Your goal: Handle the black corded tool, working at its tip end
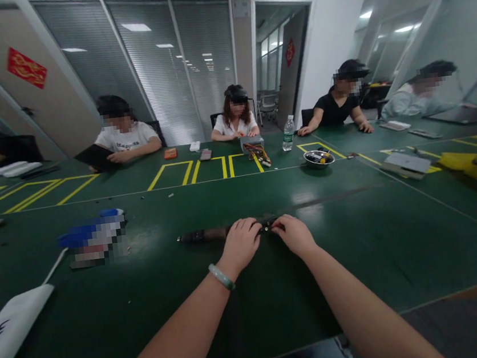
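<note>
the left hand (241, 245) and right hand (294, 234) reach forward from straight, bare forearms and sit close together, palms down, both closed on a long dark-brown rod-like bundle (210, 234). the right fingertips (276, 228) pinch its right end, where small black parts show, though they are too small to make out. a pale green jade bangle (221, 277) circles the left wrist. the bundle lies flat and roughly crosswise on a dark green work-table mat (359, 257), just beyond the near edge.

to the left lie a pixelated blue-and-white item (94, 238) and a white flat pouch (12, 331). farther off, a round steel bowl (319, 158) holds small tools, and a clear plastic water bottle (288, 133) stands beside a silver metal box (252, 143) trailing red, yellow and black wires (258, 155). yellow tape outlines (169, 175) mark the far mat, and a bright yellow bag (470, 168) lies at right. five seated people (235, 116) line the far side, before glass partitions with grey blinds (157, 67).
</note>
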`<state>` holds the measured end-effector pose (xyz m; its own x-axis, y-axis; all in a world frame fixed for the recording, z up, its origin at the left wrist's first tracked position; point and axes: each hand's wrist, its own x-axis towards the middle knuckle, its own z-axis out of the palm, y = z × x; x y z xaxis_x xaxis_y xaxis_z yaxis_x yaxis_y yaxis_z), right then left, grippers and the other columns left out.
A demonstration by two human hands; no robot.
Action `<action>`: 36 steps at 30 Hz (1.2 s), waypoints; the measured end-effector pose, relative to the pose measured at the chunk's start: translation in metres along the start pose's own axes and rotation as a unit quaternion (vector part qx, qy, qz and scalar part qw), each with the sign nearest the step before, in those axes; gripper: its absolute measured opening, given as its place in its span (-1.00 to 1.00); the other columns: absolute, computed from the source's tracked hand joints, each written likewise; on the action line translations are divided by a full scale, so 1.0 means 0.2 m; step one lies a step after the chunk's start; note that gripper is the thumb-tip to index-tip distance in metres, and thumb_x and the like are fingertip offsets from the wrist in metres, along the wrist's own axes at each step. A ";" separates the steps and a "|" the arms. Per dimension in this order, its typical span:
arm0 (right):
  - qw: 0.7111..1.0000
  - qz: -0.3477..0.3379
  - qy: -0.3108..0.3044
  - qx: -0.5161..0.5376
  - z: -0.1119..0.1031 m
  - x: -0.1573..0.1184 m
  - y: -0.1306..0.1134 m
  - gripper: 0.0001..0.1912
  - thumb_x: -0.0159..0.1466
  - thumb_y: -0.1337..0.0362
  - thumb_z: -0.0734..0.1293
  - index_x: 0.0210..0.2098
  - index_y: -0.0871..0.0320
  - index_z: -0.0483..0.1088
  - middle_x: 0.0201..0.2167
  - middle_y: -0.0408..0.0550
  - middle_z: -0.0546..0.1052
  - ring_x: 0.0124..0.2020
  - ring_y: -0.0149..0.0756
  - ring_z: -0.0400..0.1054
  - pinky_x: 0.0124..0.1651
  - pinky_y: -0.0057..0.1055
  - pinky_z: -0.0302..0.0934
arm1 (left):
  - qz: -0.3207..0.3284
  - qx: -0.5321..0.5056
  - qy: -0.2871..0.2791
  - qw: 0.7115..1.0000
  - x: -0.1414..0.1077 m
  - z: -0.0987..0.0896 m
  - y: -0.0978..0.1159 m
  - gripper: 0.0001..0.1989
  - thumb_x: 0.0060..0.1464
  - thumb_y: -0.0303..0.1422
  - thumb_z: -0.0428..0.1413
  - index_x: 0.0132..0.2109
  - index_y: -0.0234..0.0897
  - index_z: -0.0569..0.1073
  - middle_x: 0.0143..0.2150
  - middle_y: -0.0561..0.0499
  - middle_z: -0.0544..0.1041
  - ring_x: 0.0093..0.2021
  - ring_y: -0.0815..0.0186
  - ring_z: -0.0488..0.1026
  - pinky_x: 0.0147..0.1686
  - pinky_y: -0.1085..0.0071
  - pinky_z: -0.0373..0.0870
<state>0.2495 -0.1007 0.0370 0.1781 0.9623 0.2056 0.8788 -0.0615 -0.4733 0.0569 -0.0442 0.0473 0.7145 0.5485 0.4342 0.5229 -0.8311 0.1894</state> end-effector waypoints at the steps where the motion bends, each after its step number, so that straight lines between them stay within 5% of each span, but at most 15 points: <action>1: 1.000 0.001 0.001 -0.005 0.00 0.00 0.00 -0.88 0.29 0.25 0.31 -0.23 0.06 0.50 -0.18 -0.10 0.48 -0.18 -0.30 0.37 -0.10 -0.39 0.18 | 0.001 -0.003 -0.001 1.000 0.01 0.01 0.00 -0.76 0.18 -0.48 0.01 -0.02 -0.18 0.39 0.05 -0.05 0.40 0.10 0.16 0.33 0.19 0.13 0.20; 25: 0.999 -0.006 0.047 -0.004 0.07 0.01 -0.03 -0.92 0.25 0.21 0.37 -0.30 0.07 0.46 -0.32 -0.17 0.51 -0.31 -0.35 0.37 -0.26 -0.44 0.17 | -0.007 -0.047 0.016 0.999 0.01 0.05 -0.04 -0.73 0.13 -0.53 0.08 -0.05 -0.15 0.41 0.00 0.00 0.45 0.06 0.20 0.37 0.11 0.17 0.29; 36: 0.986 -0.111 0.045 -0.116 0.08 0.07 -0.04 -0.79 0.33 0.32 0.29 -0.05 0.10 0.45 -0.14 -0.06 0.54 -0.12 -0.25 0.39 -0.03 -0.35 0.19 | 0.006 -0.041 0.012 0.999 0.01 0.03 -0.06 -0.71 0.15 -0.53 0.06 0.00 -0.17 0.40 0.05 0.00 0.45 0.09 0.22 0.37 0.15 0.20 0.27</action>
<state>0.2376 -0.0817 0.0299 -0.0016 0.9322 0.3620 0.9764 0.0797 -0.2008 0.0552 -0.0336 0.0397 0.7086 0.5362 0.4587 0.4729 -0.8433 0.2553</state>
